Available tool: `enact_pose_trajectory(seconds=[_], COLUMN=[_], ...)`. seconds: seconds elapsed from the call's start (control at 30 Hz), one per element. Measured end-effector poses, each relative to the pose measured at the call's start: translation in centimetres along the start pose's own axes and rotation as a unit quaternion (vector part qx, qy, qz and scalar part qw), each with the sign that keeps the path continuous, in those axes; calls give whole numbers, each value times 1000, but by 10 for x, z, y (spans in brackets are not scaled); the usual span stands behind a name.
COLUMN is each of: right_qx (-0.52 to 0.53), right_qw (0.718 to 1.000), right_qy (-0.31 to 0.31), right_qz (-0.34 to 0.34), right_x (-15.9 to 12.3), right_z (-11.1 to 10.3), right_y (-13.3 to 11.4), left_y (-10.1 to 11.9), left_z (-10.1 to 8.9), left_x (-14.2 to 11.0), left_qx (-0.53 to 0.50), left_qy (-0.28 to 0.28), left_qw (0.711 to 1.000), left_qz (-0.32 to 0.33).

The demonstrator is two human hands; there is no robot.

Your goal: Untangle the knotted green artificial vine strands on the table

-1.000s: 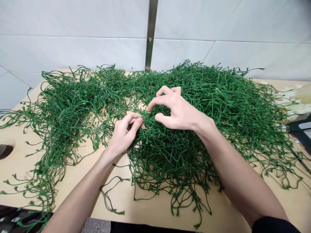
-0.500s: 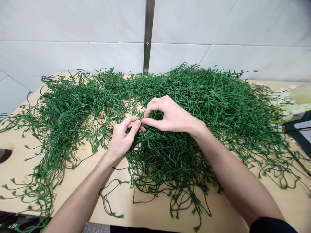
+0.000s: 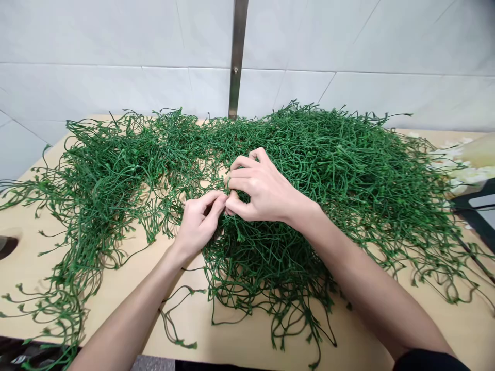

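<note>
My left hand (image 3: pixel 199 221) is closed in a pinch at the middle of the table, thumb against forefinger. Its fingertips meet those of my right hand (image 3: pixel 259 190), which is also pinched, with its fingers bent over from above. Between the fingertips is a thin green plastic stem, mostly hidden by the fingers. Just below and under both hands lies a dense heap of green artificial plant stems (image 3: pixel 270 257) with small tufted ends.
More tangled stems form a left pile (image 3: pixel 104 165) and a large right pile (image 3: pixel 340 149) along the wall. White artificial flowers (image 3: pixel 460 165) and a black-edged object (image 3: pixel 475 206) lie at the right. A metal strip (image 3: pixel 236 62) runs down the tiled wall to the wooden table (image 3: pixel 127 293).
My right hand has turned and moved slightly down, its fingers curling closer over the left fingertips. The left hand stays nearly in place, and the piles look the same.
</note>
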State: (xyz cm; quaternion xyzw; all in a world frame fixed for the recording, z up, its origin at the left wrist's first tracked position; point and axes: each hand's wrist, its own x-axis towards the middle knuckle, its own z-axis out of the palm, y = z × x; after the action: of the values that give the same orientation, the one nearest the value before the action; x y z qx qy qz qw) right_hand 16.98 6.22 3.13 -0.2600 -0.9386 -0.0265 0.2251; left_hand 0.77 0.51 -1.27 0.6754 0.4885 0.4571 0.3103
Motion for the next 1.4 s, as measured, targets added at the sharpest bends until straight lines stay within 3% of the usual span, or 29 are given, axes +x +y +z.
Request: enact_pose_trajectory(seconds=[0.17, 0.53, 0.63, 0.77, 0.87, 1.07, 1.27, 1.4], right_qx=[-12, 17, 41, 87, 156, 219, 207, 166], right_qw=[999, 995, 997, 995, 984, 962, 970, 979], right_qy=[20, -28, -10, 23, -18, -147, -121, -105], right_qz=[-28, -92, -62, 43, 79, 72, 40, 53], right_x=[1, -3, -4, -4, -2, -1, -2, -1], right_z=[2, -5, -11, -23, -28, -24, -18, -15], right_y=[-1, 12, 18, 17, 11, 6, 5, 2], left_y=[0, -2, 1, 3, 2, 1, 0, -1], left_z=[0, -6, -7, -6, -4, -3, -1, 0], left_x=[1, 5, 6, 6, 5, 4, 2, 2], left_qx=[-28, -78, -89, -133, -158, -114, -82, -52], left_qy=[-39, -63, -18, 17, 15, 39, 40, 38], left_qw=[999, 994, 994, 987, 982, 990, 995, 997], left_qz=[-6, -47, -60, -88, -101, -72, -47, -34])
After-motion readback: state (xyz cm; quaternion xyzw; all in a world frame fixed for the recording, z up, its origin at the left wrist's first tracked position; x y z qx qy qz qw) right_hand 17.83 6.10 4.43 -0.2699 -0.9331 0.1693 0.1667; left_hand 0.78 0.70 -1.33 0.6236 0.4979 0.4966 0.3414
